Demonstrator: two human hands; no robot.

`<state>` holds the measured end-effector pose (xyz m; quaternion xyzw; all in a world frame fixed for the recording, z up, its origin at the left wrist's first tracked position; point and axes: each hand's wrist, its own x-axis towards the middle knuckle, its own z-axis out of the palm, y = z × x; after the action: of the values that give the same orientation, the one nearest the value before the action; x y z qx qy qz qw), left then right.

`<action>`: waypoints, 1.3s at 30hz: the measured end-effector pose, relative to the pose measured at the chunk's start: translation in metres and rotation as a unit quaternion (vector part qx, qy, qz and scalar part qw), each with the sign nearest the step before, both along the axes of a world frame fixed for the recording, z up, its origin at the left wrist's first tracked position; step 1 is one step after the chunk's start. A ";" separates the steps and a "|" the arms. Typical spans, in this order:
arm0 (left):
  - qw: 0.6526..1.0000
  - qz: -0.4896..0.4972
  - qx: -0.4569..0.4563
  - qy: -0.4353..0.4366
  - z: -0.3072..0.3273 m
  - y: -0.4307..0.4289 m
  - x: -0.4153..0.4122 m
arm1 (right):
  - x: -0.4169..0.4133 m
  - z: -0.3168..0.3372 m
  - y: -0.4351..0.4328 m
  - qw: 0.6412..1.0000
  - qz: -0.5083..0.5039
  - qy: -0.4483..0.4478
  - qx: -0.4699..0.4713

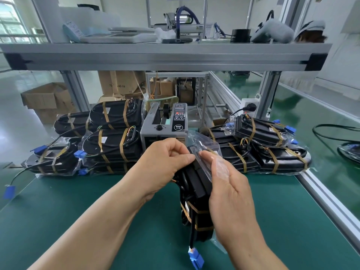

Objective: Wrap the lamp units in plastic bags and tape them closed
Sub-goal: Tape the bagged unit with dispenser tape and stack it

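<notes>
Head view: bagging step. Your left hand [165, 158] pinched the plastic bag [202, 140] over the lamp unit [196, 185]; your right hand [231, 190] lay against it, fingers straight. Next probably needed: tape, from the dispenser [163, 123] at 12 o'clock.

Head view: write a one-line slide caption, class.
Left hand grips a black lamp unit while the right hand fits a clear plastic bag over its top, before the tape dispenser.
</notes>
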<state>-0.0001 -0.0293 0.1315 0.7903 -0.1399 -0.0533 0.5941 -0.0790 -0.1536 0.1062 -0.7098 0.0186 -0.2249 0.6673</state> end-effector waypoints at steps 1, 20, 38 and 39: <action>1.000 -0.001 -0.001 -0.002 -0.001 0.000 -0.001 | 0.000 0.000 0.000 1.000 0.001 0.000 -0.004; 0.997 -0.048 -0.039 0.054 0.000 0.013 0.000 | -0.006 0.002 0.004 1.000 0.007 -0.005 -0.013; 0.993 0.001 0.083 -0.080 -0.002 0.023 -0.007 | 0.005 -0.042 0.005 0.985 0.078 -0.120 0.096; 0.992 0.006 0.086 -0.089 -0.006 0.022 -0.009 | 0.004 -0.046 0.003 0.983 0.093 -0.120 0.101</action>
<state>-0.0090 -0.0069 0.1250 0.8410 -0.1819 0.0089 0.5094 -0.0755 -0.1508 0.0599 -0.6052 -0.1049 -0.2428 0.7509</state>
